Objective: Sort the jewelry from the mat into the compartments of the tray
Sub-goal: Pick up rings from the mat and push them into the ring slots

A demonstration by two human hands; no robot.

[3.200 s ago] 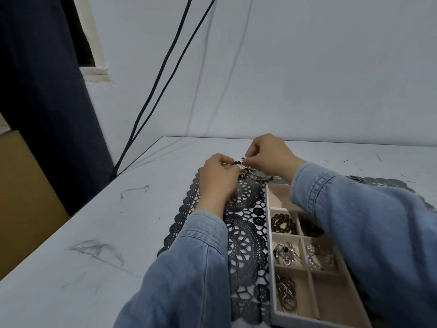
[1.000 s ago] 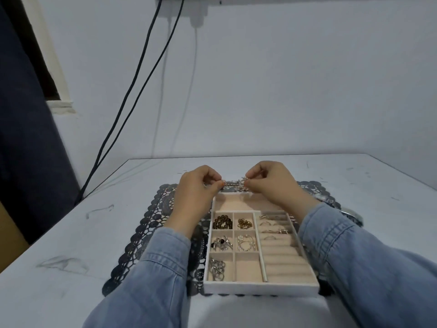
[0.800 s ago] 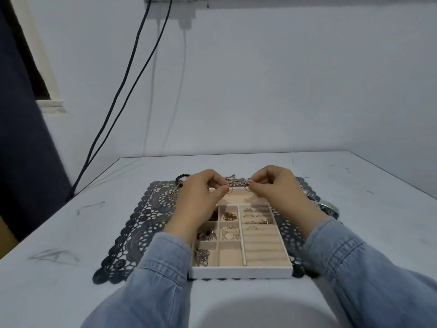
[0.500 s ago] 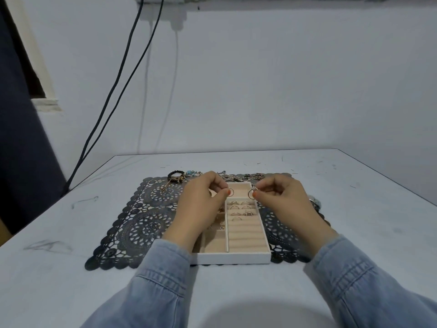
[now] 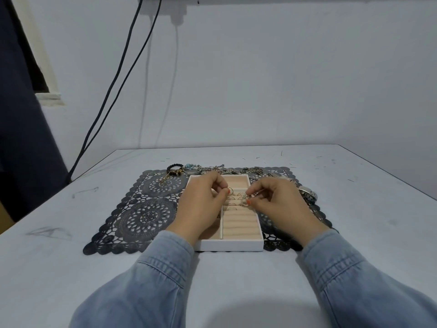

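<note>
A white tray (image 5: 230,245) with beige compartments sits on a black lace mat (image 5: 144,216). My left hand (image 5: 203,204) hovers over the tray's left half and pinches a thin gold ring (image 5: 230,192). My right hand (image 5: 279,204) hovers over the ring-roll section and pinches a small silver ring (image 5: 244,201) just above the rolls. A few rings sit in the upper roll slots (image 5: 234,198). Loose jewelry lies along the mat's far edge: a black bead bracelet (image 5: 175,167), a blue piece (image 5: 190,165) and chains (image 5: 231,171). The tray's left compartments are hidden by my left hand.
A metal watch (image 5: 307,194) lies on the mat right of my right hand. The pale table (image 5: 71,233) reaches a wall behind. Black cables (image 5: 113,86) hang down the wall at the left, beside a dark curtain (image 5: 21,138).
The view swung from the mat's left side to face the tray squarely. Both hands came apart from one shared piece, each now pinching a separate ring, and lowered over the ring rolls.
</note>
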